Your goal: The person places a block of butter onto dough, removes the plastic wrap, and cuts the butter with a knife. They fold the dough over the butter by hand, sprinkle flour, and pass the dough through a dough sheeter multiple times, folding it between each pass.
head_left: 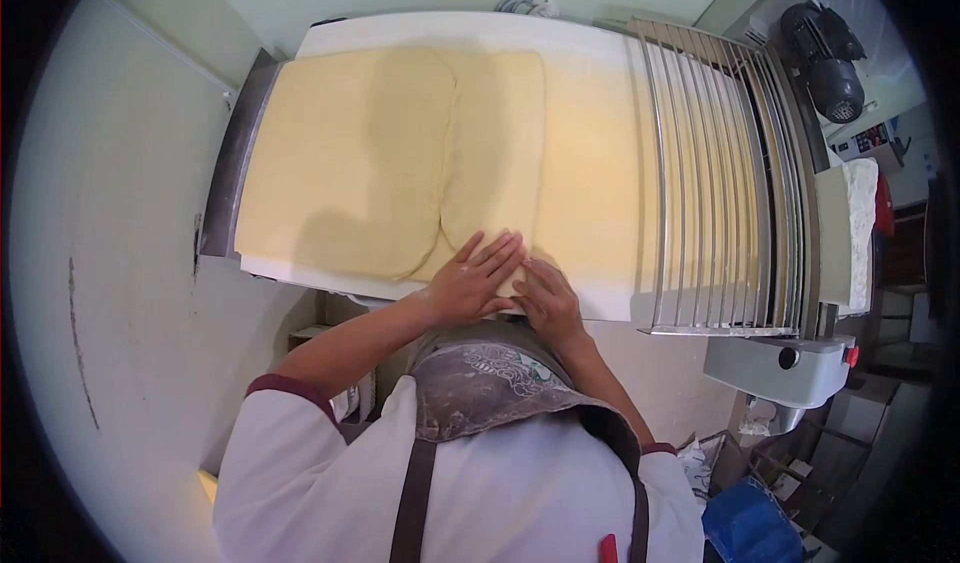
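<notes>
A wide sheet of pale yellow dough (330,153) lies on a white surface (600,306). Its two folded-in parts meet at an uneven seam right of the middle of the folded area. My left hand (472,281) rests flat on the dough's near edge, fingers stretched out and pointing up and to the right. Just to its right, my right hand (550,298) lies on the same near corner with its fingers apart, close to the left fingertips. Neither hand grips anything that I can see. A thinner single layer of dough stretches right from the folded part, under the metal guard.
A barred metal guard (700,183) covers the right end of the surface. Beyond it are a black motor (825,63) and a grey machine housing (780,368) with a red knob. A wall stands at the left, and a blue container (750,523) is at the lower right.
</notes>
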Demonstrator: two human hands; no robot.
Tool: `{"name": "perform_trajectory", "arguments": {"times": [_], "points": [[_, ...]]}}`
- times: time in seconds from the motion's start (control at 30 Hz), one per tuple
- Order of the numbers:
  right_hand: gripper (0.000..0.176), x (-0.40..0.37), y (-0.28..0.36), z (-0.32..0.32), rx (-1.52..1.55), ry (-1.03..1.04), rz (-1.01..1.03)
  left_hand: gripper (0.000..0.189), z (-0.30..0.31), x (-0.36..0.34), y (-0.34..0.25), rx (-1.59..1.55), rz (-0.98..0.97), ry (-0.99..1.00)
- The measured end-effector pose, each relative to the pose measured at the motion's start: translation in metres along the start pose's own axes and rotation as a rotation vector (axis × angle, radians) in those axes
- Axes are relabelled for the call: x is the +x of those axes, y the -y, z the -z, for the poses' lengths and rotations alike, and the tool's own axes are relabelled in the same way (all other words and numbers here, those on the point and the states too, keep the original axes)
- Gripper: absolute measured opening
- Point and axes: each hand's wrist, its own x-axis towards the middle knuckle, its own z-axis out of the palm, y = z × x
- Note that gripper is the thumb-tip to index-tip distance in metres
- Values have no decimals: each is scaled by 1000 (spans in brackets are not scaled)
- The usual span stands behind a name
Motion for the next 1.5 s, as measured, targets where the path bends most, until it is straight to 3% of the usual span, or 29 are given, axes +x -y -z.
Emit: {"name": "perform_trajectory", "arguments": {"times": [0.1, 0.17, 0.2, 0.27, 0.3, 0.33, 0.37, 0.4, 0.43, 0.5, 0.6, 0.67, 0.73, 0.83, 0.87, 0.97, 1.0, 1.1, 1.2, 1.23, 1.27, 1.37, 1.5], "points": [[34, 1, 24, 28, 20, 25, -147, 70, -2, 4, -1, 142, 29, 49], [38, -9, 38, 75, 185, 14, -299, 73, -10, 4, 1, 255, 20, 55], [40, -16, 45, 110, 125, -45, -290, 74, -13, 3, 1, 314, 18, 57], [42, -42, 49, 190, -182, -224, -354, 77, -4, 0, 0, 173, 20, 91], [39, -65, 38, 233, -427, -386, -220, 79, 2, 2, -2, 102, 16, 104], [37, -73, 43, 278, -582, -492, -250, 79, 10, 10, -8, 40, 79, 78], [34, -103, 26, 320, -478, -776, -378, 79, 19, 20, -16, -26, 142, 47], [33, -105, 40, 364, -695, -797, -402, 80, 22, 29, -22, -93, 207, 14], [34, -111, 39, 400, -712, -945, -546, 80, 14, 37, -23, -34, 264, 7], [37, -137, 17, 465, -634, -1015, -561, 81, -8, 51, -23, 83, 381, -8], [42, -218, -67, 576, -630, -848, -800, 83, -6, 49, -24, 91, 384, 15], [46, -257, -123, 612, -405, -733, -912, 82, -2, 58, -19, 70, 410, 15], [51, -290, -181, 633, -257, -695, -968, 81, 0, 73, -9, 18, 461, 16], [56, -312, -244, 676, -281, -391, -1199, 76, -7, 140, 63, 179, 536, -142], [63, -291, -236, 668, -480, -225, -1207, 71, -2, 167, 89, 158, 579, -207], [68, -330, -275, 678, -288, -402, -1120, 53, 7, 242, 176, 65, 649, -421], [55, -312, -256, 671, -314, -367, -1231, 47, 11, 264, 195, 23, 655, -492], [51, -316, -253, 662, -256, -434, -1189, 26, 29, 297, 212, -216, 703, -350], [47, -303, -237, 660, -296, -343, -1186, 21, 23, 293, 219, -270, 508, -419], [48, -303, -237, 657, -296, -310, -1164, 21, 25, 295, 216, -247, 503, -392], [44, -303, -240, 649, -214, -444, -1164, 21, 29, 295, 212, -223, 500, -367], [48, -285, -225, 645, -198, -427, -1326, 25, 36, 293, 200, -149, 505, -306], [51, -300, -239, 656, -179, -305, -1382, 34, 38, 293, 189, -10, 541, -214]]}}
